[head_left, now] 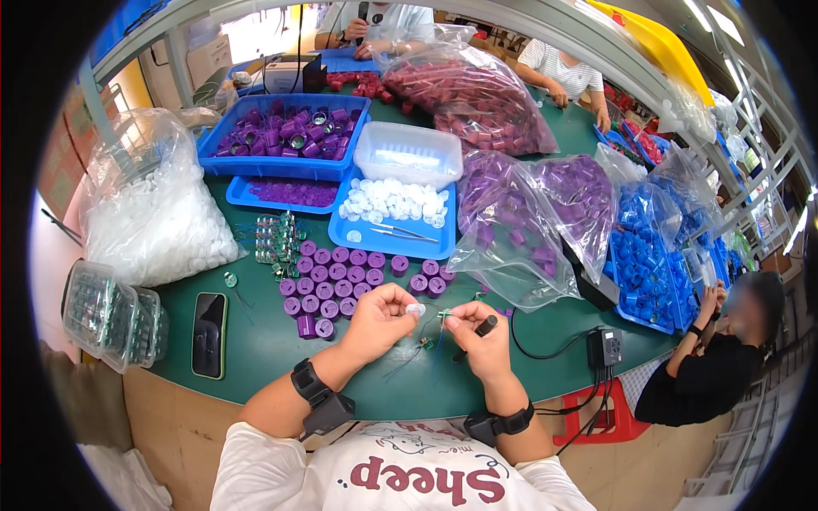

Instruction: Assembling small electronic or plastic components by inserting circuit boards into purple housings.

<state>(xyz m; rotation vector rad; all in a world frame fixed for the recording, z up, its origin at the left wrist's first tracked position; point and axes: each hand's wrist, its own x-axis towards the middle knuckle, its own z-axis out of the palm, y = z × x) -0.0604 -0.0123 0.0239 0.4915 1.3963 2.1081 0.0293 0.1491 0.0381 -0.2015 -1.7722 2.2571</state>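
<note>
Between the thumb and forefinger of my left hand (pixel 375 324) is a small translucent white plastic disc (pixel 416 310). My right hand (pixel 486 351) pinches a small green circuit board (pixel 445 315) with thin wires. A black rod-shaped tool (pixel 486 325) is also gripped there; its kind is unclear. Below and between my hands, another little circuit board (pixel 426 343) with wires lies on the green table (pixel 281 387). Rows of purple round caps (pixel 329 289) stand just beyond my left hand. Beside them is a cluster of circuit boards (pixel 277 243).
A blue tray (pixel 392 247) holds white discs and tweezers (pixel 400 232). Around it are a bin of purple parts (pixel 285 162), bags of white (pixel 162 221), purple (pixel 528 221) and red parts (pixel 477 102). A phone (pixel 210 335) lies left; a black adapter (pixel 605 347) sits right. Other people work nearby.
</note>
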